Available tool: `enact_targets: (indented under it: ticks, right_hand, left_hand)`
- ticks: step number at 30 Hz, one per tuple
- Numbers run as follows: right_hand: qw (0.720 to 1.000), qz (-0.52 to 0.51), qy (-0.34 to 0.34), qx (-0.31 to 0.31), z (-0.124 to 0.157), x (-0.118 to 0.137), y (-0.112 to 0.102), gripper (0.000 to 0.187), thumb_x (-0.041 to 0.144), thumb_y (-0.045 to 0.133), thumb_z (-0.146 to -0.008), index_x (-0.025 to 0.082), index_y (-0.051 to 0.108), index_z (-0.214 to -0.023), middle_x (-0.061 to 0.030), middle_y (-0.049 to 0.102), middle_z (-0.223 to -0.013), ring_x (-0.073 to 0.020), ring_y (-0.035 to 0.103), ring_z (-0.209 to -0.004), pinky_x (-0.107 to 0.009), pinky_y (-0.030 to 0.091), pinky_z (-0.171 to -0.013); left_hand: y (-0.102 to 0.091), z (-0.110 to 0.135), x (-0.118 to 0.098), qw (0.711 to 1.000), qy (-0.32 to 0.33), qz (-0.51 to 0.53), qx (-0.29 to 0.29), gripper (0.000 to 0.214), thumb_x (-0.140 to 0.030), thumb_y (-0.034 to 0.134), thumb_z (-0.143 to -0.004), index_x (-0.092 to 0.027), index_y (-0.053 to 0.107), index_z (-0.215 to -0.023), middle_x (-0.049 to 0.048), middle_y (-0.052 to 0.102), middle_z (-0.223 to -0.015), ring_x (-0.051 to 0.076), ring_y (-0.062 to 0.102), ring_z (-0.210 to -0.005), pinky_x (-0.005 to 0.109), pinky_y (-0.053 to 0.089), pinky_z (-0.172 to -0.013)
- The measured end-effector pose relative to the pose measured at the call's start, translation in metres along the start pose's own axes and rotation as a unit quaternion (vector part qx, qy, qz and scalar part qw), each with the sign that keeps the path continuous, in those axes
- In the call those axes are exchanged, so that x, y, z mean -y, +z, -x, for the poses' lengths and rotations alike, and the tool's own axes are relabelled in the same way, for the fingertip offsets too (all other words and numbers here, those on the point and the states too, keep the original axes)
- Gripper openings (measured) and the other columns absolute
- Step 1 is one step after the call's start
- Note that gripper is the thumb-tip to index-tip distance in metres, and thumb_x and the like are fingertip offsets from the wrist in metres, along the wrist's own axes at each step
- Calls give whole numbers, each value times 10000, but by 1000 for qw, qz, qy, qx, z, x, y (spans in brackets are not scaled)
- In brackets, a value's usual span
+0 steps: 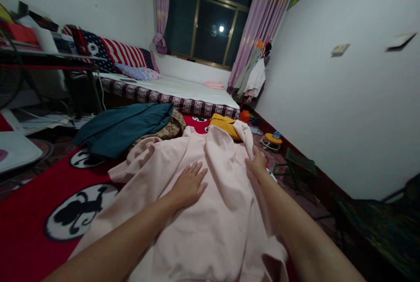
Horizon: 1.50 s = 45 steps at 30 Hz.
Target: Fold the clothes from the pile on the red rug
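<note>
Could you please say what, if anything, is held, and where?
The left hand rests on the pink garment; whether the right hand grips its side is unclear.

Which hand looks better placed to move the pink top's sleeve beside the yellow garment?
Probably the right hand: it's at that sleeve, while the left hand rests palm-down on the top's middle.

Pale pink long-sleeved cloth garment point(216, 216): matt, smooth between creases (dull, to my eye)
Dark teal cloth heap point(131, 126): smooth, matt
Red figure-printed cover point(24, 216): matt cloth
Dark rectangular windowpane point(211, 43): glossy, reflecting glass
</note>
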State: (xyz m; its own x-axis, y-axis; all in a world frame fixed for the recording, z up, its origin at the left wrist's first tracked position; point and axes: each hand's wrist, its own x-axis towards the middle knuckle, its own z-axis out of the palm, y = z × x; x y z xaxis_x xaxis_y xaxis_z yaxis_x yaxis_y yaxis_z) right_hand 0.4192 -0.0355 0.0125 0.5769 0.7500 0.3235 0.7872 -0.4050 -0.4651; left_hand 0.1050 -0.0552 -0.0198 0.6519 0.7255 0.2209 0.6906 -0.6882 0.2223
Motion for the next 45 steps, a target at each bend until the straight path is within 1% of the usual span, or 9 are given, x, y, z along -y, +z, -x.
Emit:
enact_targets:
  ticks: [8, 15, 19, 22, 27, 31, 34, 40, 45]
  right_hand:
    - [990, -109, -3, -89, -44, 11, -7, 585, 116, 538, -680, 91, 561, -1263, -160, 640, -1140, -260, 608, -1039, -351, 475, -881]
    - [948, -124, -115, -268, -23, 12, -85, 567, 88, 335, -693, 129, 643, -1168, -110, 677, -1131, -203, 627, -1027, -310, 471, -880]
    - [975, 162, -153, 15, 30, 6, -129, 311, 176, 488, -711, 251, 757, -847, -57, 732, -842, -229, 673, -777, -289, 456, -646]
    - [896, 342, -154, 238, 53, 15, -139, 169, 211, 582, -684, 252, 744, -656, -59, 705, -699, -235, 669, -677, -281, 403, -568]
    - [923, 298, -226, 88, 28, 40, -97, 299, 329, 529, -839, 263, 685, -1085, -82, 660, -1143, -249, 620, -1021, -315, 444, -763]
    - [953, 259, -151, 53, 7, 38, -33, 702, 471, 645, -785, 159, 442, -1380, -186, 556, -1267, -314, 539, -1133, -380, 423, -867]
    - [955, 245, -151, 78, 4, 28, -4, 459, 393, 585, -844, 161, 566, -1239, -153, 626, -1113, -284, 582, -1041, -347, 422, -822]
    - [955, 271, -120, -2, -12, 19, -17, 251, 246, 458, -886, 184, 677, -993, -139, 623, -1026, -276, 591, -941, -351, 420, -719]
    - [959, 218, -176, -51, 4, 83, -10, 279, 164, 531, -810, 156, 665, -1055, -171, 584, -1162, -317, 519, -1072, -413, 413, -827]
  left_hand:
    - [1, 2, 0, 1000, 2, -1, -19, 536, -414, 381, -945, -199, 408, -1436, 129, 293, -1537, 269, 234, -1430, 455, 184, -1170]
    - [3, 2, 0, 1000, 7, 1, -30, 524, -413, 366, -954, -198, 412, -1430, 138, 297, -1535, 286, 236, -1428, 474, 186, -1163]
    - [5, 2, 1, 999, 24, 0, -37, 482, -396, 360, -959, -252, 431, -1413, 117, 309, -1533, 309, 236, -1425, 504, 204, -1145]
    - [6, 2, 1, 999, 26, -1, -39, 476, -388, 359, -960, -261, 431, -1413, 119, 305, -1534, 319, 226, -1427, 512, 199, -1142]
    - [3, 2, 1, 999, 23, 8, -29, 484, -401, 348, -961, -264, 421, -1420, 112, 300, -1538, 306, 214, -1433, 508, 183, -1151]
    - [-1, 4, 0, 999, 21, 20, -25, 484, -406, 346, -961, -270, 419, -1420, 96, 298, -1542, 287, 214, -1435, 494, 176, -1159]
    - [-1, 5, 0, 999, 19, 29, -28, 485, -417, 340, -962, -276, 414, -1420, 90, 300, -1541, 284, 215, -1435, 494, 179, -1159]
    - [0, 4, 0, 999, 20, 29, -36, 490, -423, 349, -958, -259, 421, -1414, 108, 292, -1542, 314, 219, -1429, 501, 175, -1156]
    - [1, 2, 0, 999, 21, 34, -33, 489, -430, 359, -954, -258, 430, -1405, 100, 293, -1542, 321, 225, -1426, 515, 175, -1152]
